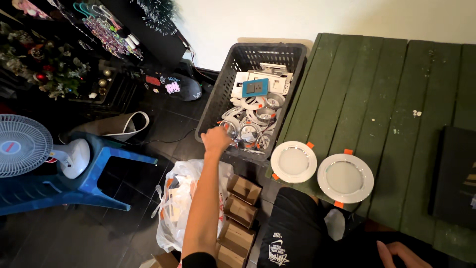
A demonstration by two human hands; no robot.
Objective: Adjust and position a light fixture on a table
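Downlights (250,130), round and white, lie jumbled in the dark plastic basket (218,94) on the floor, and the left hand (216,139) reaches down into that heap at the basket's near edge. Its fingers curl downward among the lamps and their wires; whether they have closed on one I cannot tell, since the back of the hand hides them. Two lamps (293,162) already lie face up, side by side, on the near edge of the green slatted table (396,89), while many remain in the basket. The right hand (402,253) rests low by the lap, loosely spread and empty. Small open cardboard boxes (240,208) and a plastic bag (174,208) sit beside the forearm.
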